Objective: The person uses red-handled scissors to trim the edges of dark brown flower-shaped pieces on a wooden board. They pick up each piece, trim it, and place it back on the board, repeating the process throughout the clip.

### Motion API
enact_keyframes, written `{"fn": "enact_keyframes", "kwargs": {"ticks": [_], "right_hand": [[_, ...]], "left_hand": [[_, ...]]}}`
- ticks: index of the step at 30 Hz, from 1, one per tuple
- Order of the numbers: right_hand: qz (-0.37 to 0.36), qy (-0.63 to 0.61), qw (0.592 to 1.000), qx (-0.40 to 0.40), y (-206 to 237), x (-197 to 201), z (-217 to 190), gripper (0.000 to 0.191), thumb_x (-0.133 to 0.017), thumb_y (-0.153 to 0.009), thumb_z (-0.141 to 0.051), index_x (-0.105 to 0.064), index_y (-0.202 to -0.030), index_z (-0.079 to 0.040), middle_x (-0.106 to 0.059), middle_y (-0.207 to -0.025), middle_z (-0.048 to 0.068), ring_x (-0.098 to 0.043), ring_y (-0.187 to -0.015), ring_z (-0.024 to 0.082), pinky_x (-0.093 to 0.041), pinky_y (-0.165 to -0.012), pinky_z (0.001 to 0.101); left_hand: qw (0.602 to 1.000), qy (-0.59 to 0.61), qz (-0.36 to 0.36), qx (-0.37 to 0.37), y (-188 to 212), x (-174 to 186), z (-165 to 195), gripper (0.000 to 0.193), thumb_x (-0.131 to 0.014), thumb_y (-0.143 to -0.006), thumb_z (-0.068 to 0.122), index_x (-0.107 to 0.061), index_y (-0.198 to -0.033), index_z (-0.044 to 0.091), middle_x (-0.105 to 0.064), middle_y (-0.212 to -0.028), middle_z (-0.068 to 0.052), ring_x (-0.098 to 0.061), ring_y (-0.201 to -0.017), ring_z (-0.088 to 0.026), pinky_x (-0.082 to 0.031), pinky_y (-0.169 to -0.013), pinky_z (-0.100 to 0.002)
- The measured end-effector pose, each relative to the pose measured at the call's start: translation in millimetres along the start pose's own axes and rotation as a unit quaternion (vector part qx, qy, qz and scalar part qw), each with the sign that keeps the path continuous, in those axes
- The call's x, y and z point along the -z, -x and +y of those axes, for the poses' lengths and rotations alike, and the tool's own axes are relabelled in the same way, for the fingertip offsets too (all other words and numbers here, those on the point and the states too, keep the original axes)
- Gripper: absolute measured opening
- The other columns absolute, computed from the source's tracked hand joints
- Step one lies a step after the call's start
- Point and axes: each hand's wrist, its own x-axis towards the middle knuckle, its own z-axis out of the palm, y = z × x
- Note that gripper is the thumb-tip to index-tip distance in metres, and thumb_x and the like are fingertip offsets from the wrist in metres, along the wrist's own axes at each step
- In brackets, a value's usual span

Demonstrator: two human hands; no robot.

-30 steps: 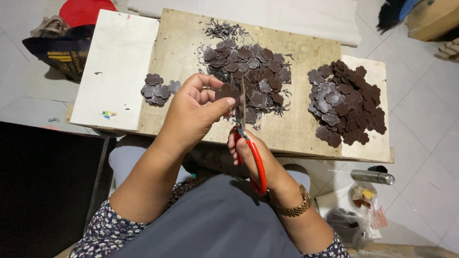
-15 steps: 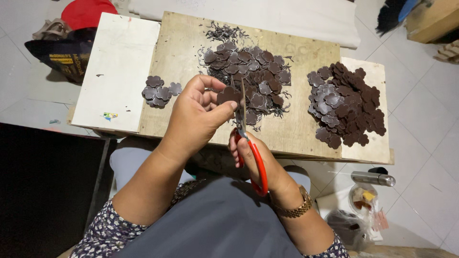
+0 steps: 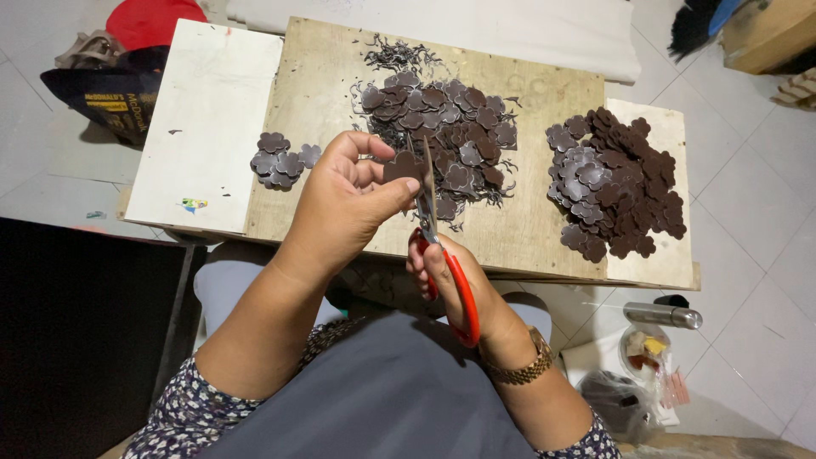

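Off the board's left edge, on the floor, a dark bag [image 3: 106, 98] and a red cloth [image 3: 153, 21] lie well clear of the work. A white panel [image 3: 204, 119] covers the left end of the board [image 3: 535, 229], bare but for a small colored scrap near its front edge. Just right of it, a small heap [image 3: 283, 161] of brown flower-shaped pieces sits by the left hand, apart from the other piles, likely a sorted lot.

Over the front edge, the left hand [image 3: 344, 204] pinches one brown piece [image 3: 402, 166] between thumb and fingertips, lifted off the board so the blades can get round it. The right hand [image 3: 450, 280], lower and near the lap, has its fingers through the red handles of the scissors [image 3: 433, 229]; the blades point up beside the piece, and I cannot tell whether they are parted or closed.

Behind the hands, a middle pile [image 3: 442, 140] lies mixed with thin curled offcuts. Toward the right end a bigger pile [image 3: 616, 183] sits partly on a second white panel. Bare wood shows between the piles and along the front edge. Below the right corner, on the tiles, lie a metal cylinder [image 3: 663, 314] and some small bags [image 3: 646, 357].
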Motion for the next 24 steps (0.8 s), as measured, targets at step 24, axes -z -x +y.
{"fn": "enact_keyframes", "kwargs": {"ticks": [24], "right_hand": [[-0.036,0.006,0.999,0.032,-0.6,5.6,-5.0,0.066,-0.051,-0.096,-0.074,-0.052,-0.1,-0.008,-0.046,-0.088,-0.001,-0.042,-0.074,0.009,-0.041,-0.065,0.0233]], "left_hand": [[0.999,-0.018,0.001,0.035,-1.0,5.7,4.2,0.036,-0.073,-0.087,0.002,-0.048,-0.114,0.0,-0.072,-0.088,-0.011,-0.071,-0.077,-0.013,-0.06,-0.069,-0.024]]}}
